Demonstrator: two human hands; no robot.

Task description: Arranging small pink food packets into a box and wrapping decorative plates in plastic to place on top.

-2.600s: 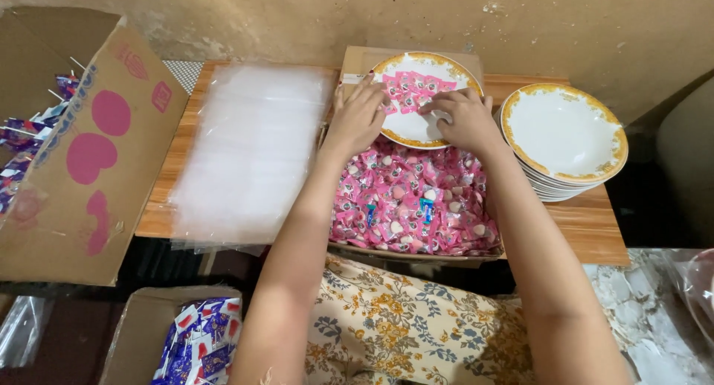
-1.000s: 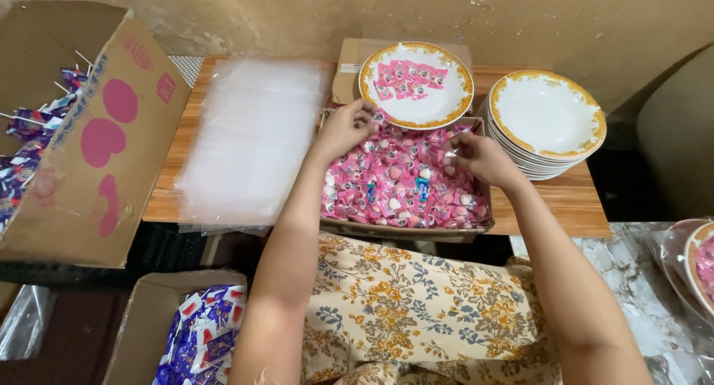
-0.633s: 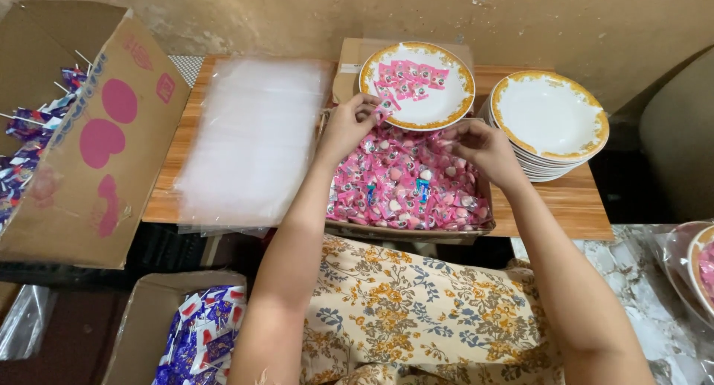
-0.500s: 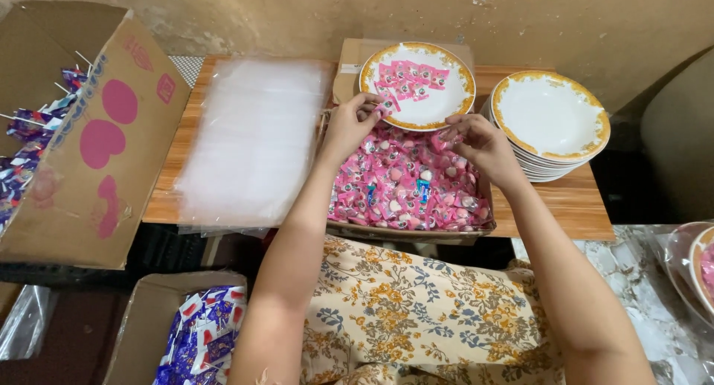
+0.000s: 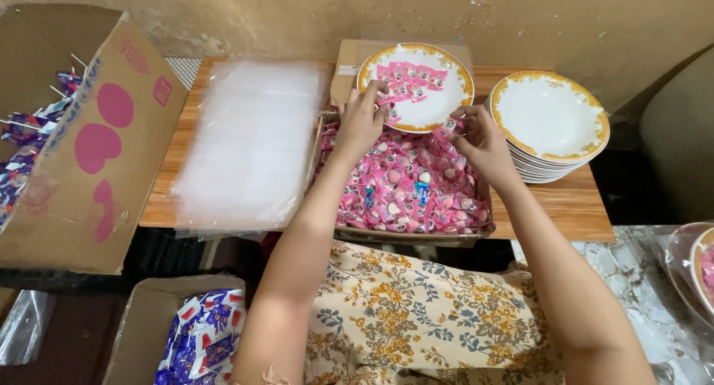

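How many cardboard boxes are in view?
4: a big one tipped at the left, one on the floor, the sweets tray, and one under the filled plate. More may be hidden.

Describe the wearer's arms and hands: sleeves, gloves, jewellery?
Both arms are bare to the frame edge, with no sleeves in view. The left hand and right hand wear no gloves; no rings, bracelets or watch show. A yellow floral-print garment covers the lap.
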